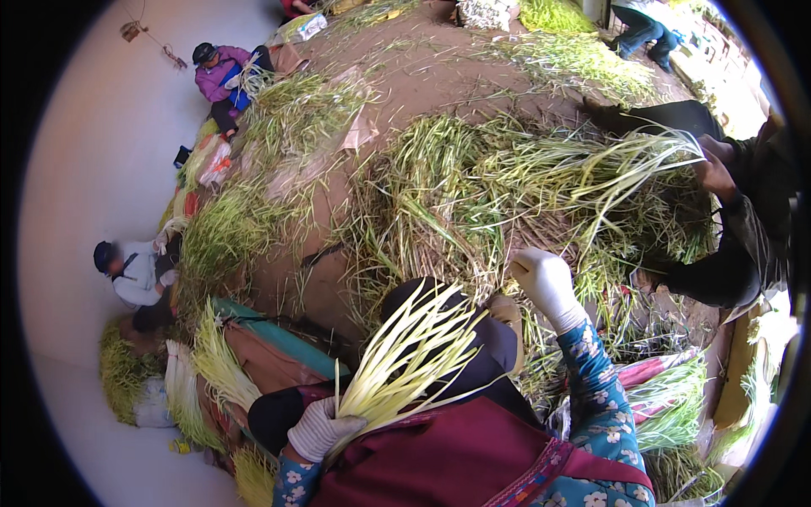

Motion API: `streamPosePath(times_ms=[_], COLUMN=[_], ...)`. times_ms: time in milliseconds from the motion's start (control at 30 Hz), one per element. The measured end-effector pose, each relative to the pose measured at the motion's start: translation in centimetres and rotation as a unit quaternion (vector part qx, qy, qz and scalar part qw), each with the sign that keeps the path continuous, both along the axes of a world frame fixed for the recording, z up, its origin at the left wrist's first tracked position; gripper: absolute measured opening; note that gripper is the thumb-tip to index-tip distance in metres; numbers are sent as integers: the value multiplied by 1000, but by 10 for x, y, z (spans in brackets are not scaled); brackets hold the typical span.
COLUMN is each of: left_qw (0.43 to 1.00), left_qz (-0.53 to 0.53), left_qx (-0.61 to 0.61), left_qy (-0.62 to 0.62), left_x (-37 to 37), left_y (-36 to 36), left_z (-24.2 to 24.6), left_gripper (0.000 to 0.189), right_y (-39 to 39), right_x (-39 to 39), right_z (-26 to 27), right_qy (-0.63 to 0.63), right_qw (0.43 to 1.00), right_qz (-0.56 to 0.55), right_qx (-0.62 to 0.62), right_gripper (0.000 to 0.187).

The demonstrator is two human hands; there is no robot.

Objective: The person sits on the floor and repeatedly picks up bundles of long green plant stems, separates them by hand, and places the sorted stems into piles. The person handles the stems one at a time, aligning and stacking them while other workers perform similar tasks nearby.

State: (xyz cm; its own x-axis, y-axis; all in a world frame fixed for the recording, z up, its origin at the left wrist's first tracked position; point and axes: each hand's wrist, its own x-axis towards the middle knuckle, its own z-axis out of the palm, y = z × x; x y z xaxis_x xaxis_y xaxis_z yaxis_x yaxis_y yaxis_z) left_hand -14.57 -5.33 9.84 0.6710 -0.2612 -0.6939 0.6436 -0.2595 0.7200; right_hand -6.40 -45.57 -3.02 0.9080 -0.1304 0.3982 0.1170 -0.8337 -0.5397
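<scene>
My left hand, in a striped knit glove, is closed around the lower end of a bundle of pale yellow-green leafy stalks. The stalks fan out up and to the right over my dark trousers and maroon apron. My right hand, in a white glove, is raised on an outstretched arm above the large heap of cut green stalks. Its fingers are curled; whether they pinch anything is too unclear to tell. The heap lies on the ground in front of me.
Tied bundles lie at my left beside a brown and teal covering. Another bundle is at my right. A co-worker sits close at the right, holding stalks over the heap. Co-workers sit along the wall at left.
</scene>
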Motion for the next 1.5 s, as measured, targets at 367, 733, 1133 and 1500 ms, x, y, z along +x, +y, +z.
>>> streamPosePath(times_ms=[367,733,1133,1500], left_qw=[1000,999,999,999], left_qz=[7,38,28,23], left_qx=[4,-21,0,-28], left_qy=[15,27,23,25], left_x=[3,-5,-1,-3], left_y=[5,3,4,8], left_z=[3,2,-4,-7], left_gripper=[40,41,40,42], right_y=[16,95,88,94], right_x=[-30,5,-18,-3], right_z=[19,50,93,61], right_qy=[62,-3,-22,30], right_qw=[966,945,868,956], right_qz=[93,308,442,268], right_qx=[232,114,225,116], right_gripper=[13,19,11,19])
